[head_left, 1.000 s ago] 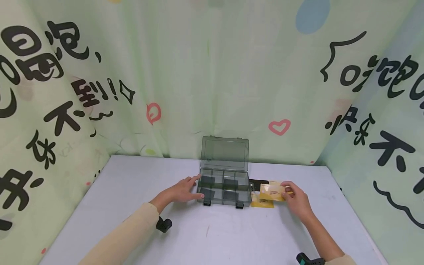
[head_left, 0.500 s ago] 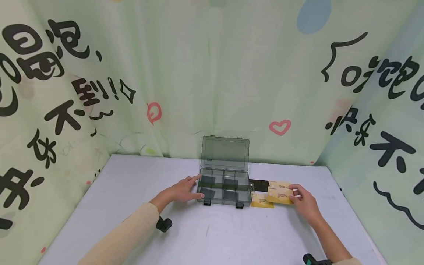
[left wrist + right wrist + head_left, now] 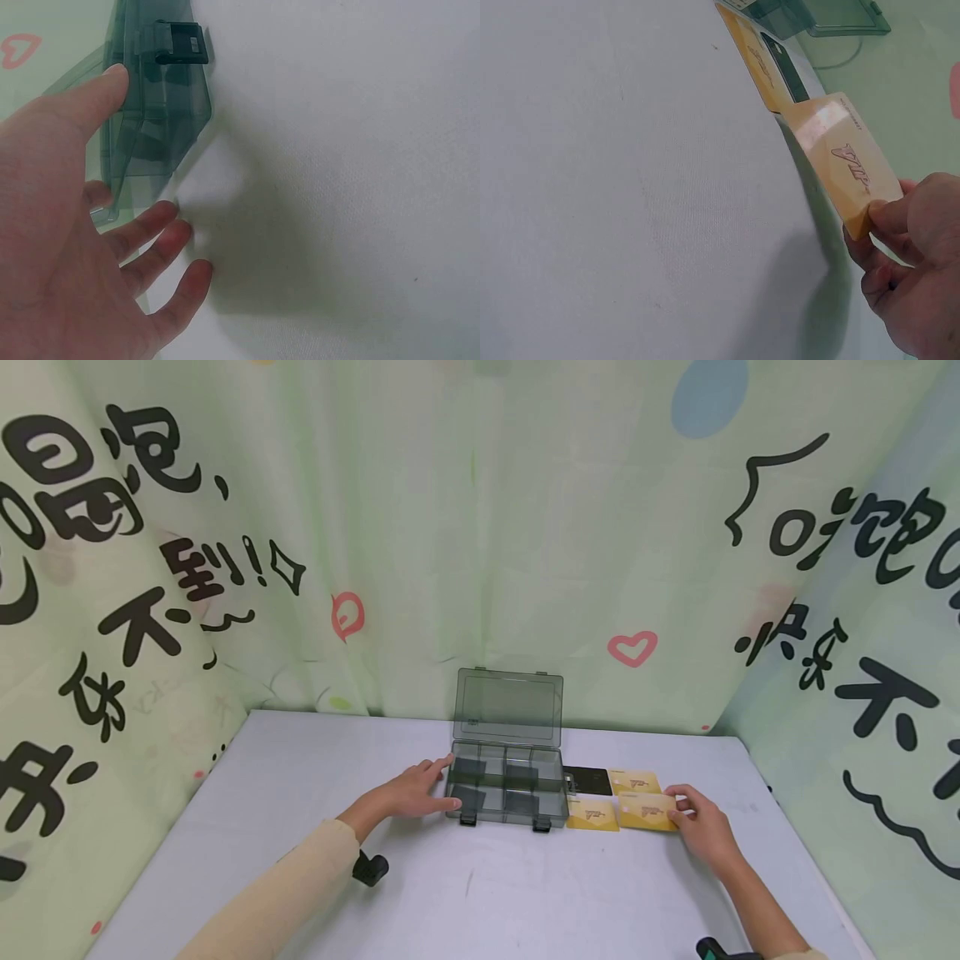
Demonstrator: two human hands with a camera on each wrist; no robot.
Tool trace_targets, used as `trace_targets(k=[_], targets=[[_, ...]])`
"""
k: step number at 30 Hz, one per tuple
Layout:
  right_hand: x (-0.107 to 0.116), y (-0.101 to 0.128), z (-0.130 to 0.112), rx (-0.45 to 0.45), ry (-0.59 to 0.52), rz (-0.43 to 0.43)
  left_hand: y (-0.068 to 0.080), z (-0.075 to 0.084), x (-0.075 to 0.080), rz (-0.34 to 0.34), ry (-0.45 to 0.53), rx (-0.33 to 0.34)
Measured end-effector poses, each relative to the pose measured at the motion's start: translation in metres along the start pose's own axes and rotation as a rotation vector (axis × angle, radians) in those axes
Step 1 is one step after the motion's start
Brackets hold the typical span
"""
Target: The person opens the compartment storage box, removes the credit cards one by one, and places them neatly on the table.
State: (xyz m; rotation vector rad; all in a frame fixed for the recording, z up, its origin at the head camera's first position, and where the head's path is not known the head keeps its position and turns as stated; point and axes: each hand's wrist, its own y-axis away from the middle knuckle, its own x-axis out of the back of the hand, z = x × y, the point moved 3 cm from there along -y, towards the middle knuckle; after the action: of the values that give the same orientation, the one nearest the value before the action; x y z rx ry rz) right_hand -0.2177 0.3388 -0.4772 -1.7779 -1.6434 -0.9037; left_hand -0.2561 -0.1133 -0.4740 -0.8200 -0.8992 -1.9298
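Observation:
A translucent grey-green compartment box (image 3: 506,781) stands with its lid (image 3: 508,706) raised. My left hand (image 3: 415,791) rests against the box's left side, fingers spread and thumb by the front corner; the left wrist view shows that thumb (image 3: 105,94) overlapping the edge near a black latch (image 3: 181,43). Right of the box, my right hand (image 3: 703,827) pinches a gold VIP card (image 3: 847,161) by its right end, thumb on top. That card is lifted and tilted in the right wrist view. Beside it are a gold card (image 3: 592,815), another gold card (image 3: 634,782) behind, and a black card (image 3: 588,780).
The white table (image 3: 465,893) reaches back to a pale green curtain (image 3: 420,543) with printed black characters and pink hearts. Two black latches hang on the box's front, one of them the right latch (image 3: 542,824).
My right hand has carried the gold card to the right and toward the front, uncovering the gold card behind it and more of the black card. The left hand stays put.

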Motion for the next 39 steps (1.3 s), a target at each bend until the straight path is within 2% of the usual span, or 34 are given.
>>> trace_targets(k=[11, 18, 28, 39], targets=[[-0.006, -0.005, 0.007, 0.055, 0.064, 0.023, -0.001, -0.001, -0.001, -0.006, 0.0, 0.002], [-0.011, -0.006, 0.001, 0.103, 0.108, 0.078, -0.002, -0.003, -0.002, -0.008, -0.002, 0.002], [-0.013, -0.005, -0.003, 0.096, 0.144, 0.066, 0.001, 0.0, 0.0, -0.003, 0.012, -0.003], [-0.014, -0.004, -0.009, 0.048, 0.187, 0.042, 0.001, 0.0, 0.0, -0.003, 0.013, -0.005]])
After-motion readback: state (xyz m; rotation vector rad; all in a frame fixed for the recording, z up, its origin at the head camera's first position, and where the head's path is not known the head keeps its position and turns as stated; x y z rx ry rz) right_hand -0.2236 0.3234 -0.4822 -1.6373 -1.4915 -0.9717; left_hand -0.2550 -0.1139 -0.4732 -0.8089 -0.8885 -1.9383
